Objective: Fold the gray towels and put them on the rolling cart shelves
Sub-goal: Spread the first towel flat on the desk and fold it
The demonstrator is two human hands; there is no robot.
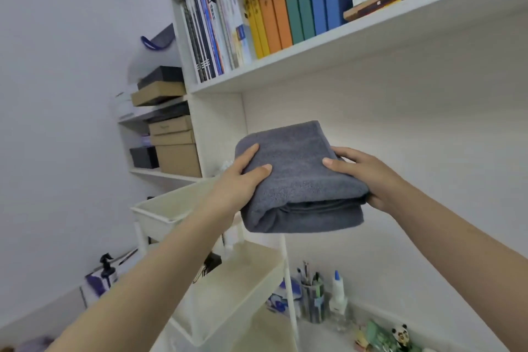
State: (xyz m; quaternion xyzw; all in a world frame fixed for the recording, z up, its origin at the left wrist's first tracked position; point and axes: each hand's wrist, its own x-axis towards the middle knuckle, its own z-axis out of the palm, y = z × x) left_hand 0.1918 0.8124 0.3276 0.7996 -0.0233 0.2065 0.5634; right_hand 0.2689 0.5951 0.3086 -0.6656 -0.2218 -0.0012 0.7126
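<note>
Above the cart point(160, 213), folded towel point(297, 177) between both hands

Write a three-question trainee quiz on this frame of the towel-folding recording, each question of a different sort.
1. True or false: the gray towel is already folded.
2. Which hands hold it? A) left hand only B) right hand only C) both
3. Fill in: the towel is held above the cream rolling ____.

Key: 1 true; 2 C; 3 cart.
</note>
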